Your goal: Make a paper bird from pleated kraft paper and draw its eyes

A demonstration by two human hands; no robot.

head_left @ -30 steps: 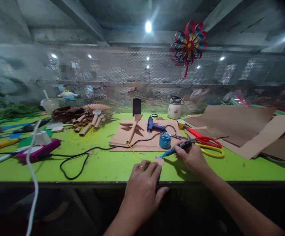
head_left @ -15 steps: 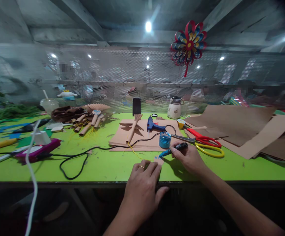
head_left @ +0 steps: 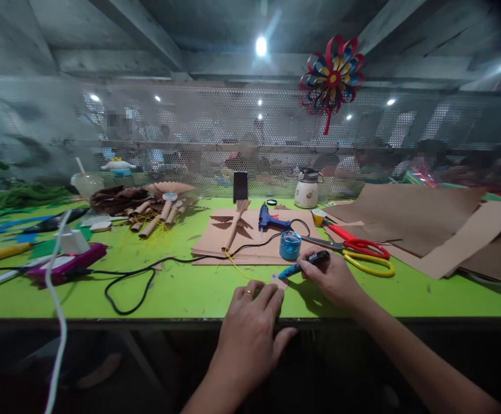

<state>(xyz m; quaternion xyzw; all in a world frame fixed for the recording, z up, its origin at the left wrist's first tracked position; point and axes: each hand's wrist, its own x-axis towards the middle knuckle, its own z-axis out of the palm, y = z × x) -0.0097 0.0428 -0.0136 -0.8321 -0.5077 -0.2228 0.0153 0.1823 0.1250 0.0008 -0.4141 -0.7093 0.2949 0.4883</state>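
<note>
My right hand (head_left: 330,276) grips a black marker pen (head_left: 313,260) whose long front end is coated in blue. The pen slants down to the left, its tip at a small brown paper piece (head_left: 281,283) with blue spots on it. Spread on the green table near its front edge, my left hand (head_left: 252,316) wears a ring and has its fingertips at the paper's left edge. Just beyond the pen is a glass jar of blue paint (head_left: 290,245). A folded paper figure (head_left: 235,227) lies on stacked brown sheets (head_left: 209,247).
Behind the jar rests a blue glue gun (head_left: 271,218) with a black cord. Red and yellow scissors (head_left: 366,259) lie right of my right hand, near large brown paper sheets (head_left: 405,218). Left are a purple power strip (head_left: 69,264) and paper tubes (head_left: 159,221). A white flask (head_left: 306,192) stands behind.
The marker's tip has shifted very slightly down and left on the small paper. My left hand has stayed in place.
</note>
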